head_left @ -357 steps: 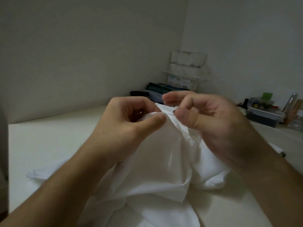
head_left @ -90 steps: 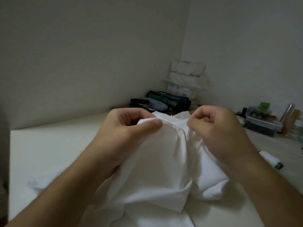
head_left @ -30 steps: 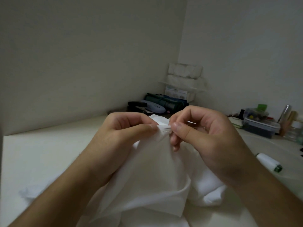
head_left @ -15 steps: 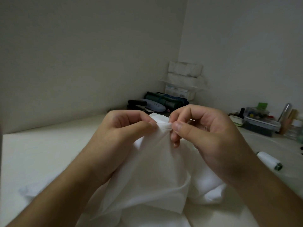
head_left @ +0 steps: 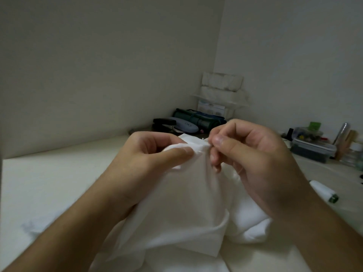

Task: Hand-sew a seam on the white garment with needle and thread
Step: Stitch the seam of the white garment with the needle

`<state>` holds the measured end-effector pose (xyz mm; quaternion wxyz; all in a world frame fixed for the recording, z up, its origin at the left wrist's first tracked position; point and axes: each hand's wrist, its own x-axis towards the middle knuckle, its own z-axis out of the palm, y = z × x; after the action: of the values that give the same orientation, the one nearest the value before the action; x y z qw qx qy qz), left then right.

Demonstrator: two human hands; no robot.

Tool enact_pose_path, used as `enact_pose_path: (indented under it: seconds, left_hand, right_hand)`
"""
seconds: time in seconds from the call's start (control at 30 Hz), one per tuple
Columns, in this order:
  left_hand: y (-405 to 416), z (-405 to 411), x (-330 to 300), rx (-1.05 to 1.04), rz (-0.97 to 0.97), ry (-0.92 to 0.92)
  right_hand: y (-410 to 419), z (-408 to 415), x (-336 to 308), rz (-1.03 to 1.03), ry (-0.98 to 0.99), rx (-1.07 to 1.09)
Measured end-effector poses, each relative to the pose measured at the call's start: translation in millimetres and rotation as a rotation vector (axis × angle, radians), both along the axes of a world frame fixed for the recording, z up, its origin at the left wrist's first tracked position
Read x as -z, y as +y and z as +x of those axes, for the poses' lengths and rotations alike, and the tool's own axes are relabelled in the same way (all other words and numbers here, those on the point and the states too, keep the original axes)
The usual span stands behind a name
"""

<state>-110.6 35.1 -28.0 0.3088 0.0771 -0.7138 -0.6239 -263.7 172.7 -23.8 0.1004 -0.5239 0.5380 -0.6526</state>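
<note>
The left hand point(head_left: 149, 160) is pinching the white garment's point(head_left: 188, 209) folded edge raised above the desk point(head_left: 49, 173), while the right hand point(head_left: 253, 163) is pinching just right of it, presumably on a needle too small to see.

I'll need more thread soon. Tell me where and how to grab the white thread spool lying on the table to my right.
Take the white thread spool across its white middle, not the dark green end cap. It lies on its side on the table, free of the white garment, so probably come from above with the right hand and pinch its long sides.
</note>
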Motion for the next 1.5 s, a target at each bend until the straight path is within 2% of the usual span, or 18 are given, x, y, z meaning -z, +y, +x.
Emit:
enact_pose_path:
  seconds: [0.1,0.17,0.3,0.43,0.57,0.63,1.3,1.5]
  left_hand:
    - [-2,1,0,-0.022,0.032,0.0]
    - [-2,2,0,-0.028,0.049,-0.002]
    - [-1,2,-1,-0.023,0.058,-0.017]
    - [-1,2,-1,-0.024,0.059,-0.017]
    - [-1,2,0,-0.022,0.058,-0.011]
    - [-1,1,1,-0.013,0.055,-0.006]
    - [-4,1,2,-0.017,-0.013,0.032]
    - [-5,0,4,-0.039,-0.117,0.036]
  right_hand:
    - [4,-2,-5,-0.104,-0.067,0.041]
    - [6,0,-9,-0.154,-0.134,-0.03]
    - [7,5,-10,-0.105,-0.206,-0.151]
    - [6,7,-8,-0.089,-0.118,-0.111]
    - [4,13,-3,-0.043,0.124,-0.003]
    - [3,14,-1,-0.011,0.178,0.044]
    - [4,13,-2,0.128,0.24,0.174]
    - [6,12,-4,0.185,0.155,0.129]
